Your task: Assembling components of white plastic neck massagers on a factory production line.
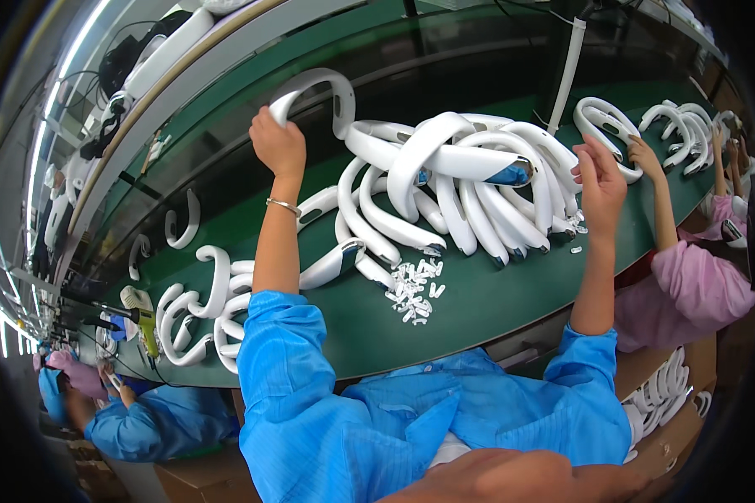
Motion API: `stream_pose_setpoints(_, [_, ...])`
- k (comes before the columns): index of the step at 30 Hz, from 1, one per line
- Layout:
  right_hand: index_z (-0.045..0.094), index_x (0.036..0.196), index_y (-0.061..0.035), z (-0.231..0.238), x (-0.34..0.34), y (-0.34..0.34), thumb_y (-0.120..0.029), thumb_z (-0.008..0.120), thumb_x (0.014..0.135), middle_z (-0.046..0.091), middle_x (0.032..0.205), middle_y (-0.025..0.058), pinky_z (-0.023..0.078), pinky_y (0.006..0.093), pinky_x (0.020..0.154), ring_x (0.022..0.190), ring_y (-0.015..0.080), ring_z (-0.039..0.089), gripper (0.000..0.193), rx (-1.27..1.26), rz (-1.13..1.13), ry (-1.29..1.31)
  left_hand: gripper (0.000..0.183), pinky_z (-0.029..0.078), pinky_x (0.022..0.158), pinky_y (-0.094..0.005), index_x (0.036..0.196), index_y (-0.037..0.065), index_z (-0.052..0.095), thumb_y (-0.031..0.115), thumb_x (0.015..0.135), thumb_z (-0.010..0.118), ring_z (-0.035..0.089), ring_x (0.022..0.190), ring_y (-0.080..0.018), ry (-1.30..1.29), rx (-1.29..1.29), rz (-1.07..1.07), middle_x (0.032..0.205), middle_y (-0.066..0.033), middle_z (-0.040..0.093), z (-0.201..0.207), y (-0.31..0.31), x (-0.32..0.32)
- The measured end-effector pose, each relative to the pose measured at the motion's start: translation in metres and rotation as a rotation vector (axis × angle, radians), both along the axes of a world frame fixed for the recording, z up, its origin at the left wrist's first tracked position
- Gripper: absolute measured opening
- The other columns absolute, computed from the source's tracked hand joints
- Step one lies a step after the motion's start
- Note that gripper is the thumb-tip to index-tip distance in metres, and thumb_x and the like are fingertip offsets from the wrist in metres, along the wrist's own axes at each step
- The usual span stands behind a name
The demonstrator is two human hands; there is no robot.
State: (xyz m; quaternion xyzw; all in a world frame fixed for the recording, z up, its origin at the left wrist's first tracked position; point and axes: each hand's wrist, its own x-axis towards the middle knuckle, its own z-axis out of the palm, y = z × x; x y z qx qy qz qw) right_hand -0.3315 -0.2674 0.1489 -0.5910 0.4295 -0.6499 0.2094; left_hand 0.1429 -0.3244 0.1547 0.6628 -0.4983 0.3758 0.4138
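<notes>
My left hand point(279, 144) is raised over the far side of the bench, its fingers closed around one end of a white U-shaped neck fan point(341, 99). To its right lies a heap of similar white neck fans point(478, 214), some with dark or blue film at their ends. At the heap's right edge is my right hand point(602, 180), thumb and fingers drawn together in a pinch. Whatever it may hold is too small to make out. Small white plastic pieces point(413, 292) are scattered in front of the heap.
The green bench point(361, 335) runs left to right. More neck fans point(180, 323) lie left, beside a yellow-green power tool point(147, 333). A co-worker's hand point(646, 158) touches another neck fan point(591, 117) close on my right. A white post point(569, 71) stands behind the heap.
</notes>
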Motion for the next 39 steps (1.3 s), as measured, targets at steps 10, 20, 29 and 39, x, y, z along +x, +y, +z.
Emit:
stream_pose_setpoints(10, [0.059,0.112,-0.0006,0.02,0.058,0.081,0.002,0.06,0.081,0.065,0.102,0.01,0.05,0.0231,0.062,0.072,0.0126,0.062,0.03,-0.216,0.074,0.124,0.044,0.043,0.083,-0.0324,0.116,-0.005,0.048,0.005,0.075,0.063,0.054,0.092,-0.0216,0.776,-0.342,-0.528,0.103,-0.0125,0.055,0.057,0.075,-0.046])
stream_pose_setpoints(20, [0.03,0.137,0.0049,0.046,0.107,0.112,-0.05,0.069,0.074,0.04,0.137,0.0195,0.033,0.0396,0.103,0.126,0.0301,0.041,0.092,-0.248,0.474,0.208,0.05,0.046,0.077,-0.024,0.126,-0.004,0.038,-0.001,0.082,0.061,0.052,0.09,-0.0123,0.647,-0.308,-0.91,0.109,-0.0103,0.051,0.085,0.154,-0.201])
stream_pose_setpoints(29, [0.048,0.117,0.0071,0.069,0.07,0.109,0.0,0.058,0.084,0.055,0.115,0.0125,0.041,0.0314,0.094,0.107,0.0187,0.053,0.035,-0.144,0.495,-0.285,0.073,0.036,0.093,-0.0463,0.128,-0.006,0.037,0.018,0.069,0.072,0.046,0.106,-0.0371,0.121,-0.05,-1.242,0.113,-0.0202,0.049,0.039,0.125,-0.289])
stream_pose_setpoints(39, [0.054,0.097,-0.0025,0.033,-0.056,-0.027,-0.006,0.055,0.075,0.061,0.08,0.0198,0.045,0.0446,0.066,0.077,0.04,0.059,0.023,-0.12,-0.299,0.383,0.073,0.034,0.103,-0.0403,0.128,-0.003,0.047,0.046,0.077,0.065,0.044,0.121,-0.0373,0.321,0.913,-0.286,0.129,-0.0265,0.047,0.04,-0.054,-0.082])
